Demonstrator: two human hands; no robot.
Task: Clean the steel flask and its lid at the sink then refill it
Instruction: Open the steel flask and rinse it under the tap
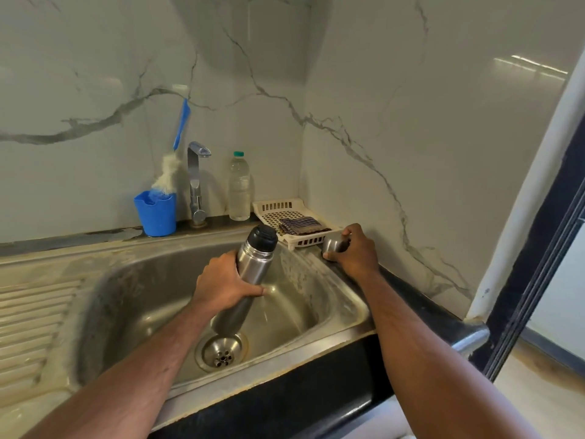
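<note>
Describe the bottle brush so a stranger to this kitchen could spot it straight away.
Start at the steel sink and look to the tap on the ledge behind it. Just left of the tap stands a blue plastic cup, and the bottle brush stands in it, leaning against the marble wall. Its fluffy white bristles and long blue handle, rising above the tap, set it apart from the clear water bottle on the tap's right.

The steel flask is silver-grey with a black stopper, and the lid is the same bare steel. The sink is dull steel with pale streaks. The cup is bright blue, and the bottle brush has a blue handle and white bristles. The water bottle is clear with a green cap. The tray is cream; the cloth in it is checked dark blue and brown. The wall is white marble with grey veins.
</note>
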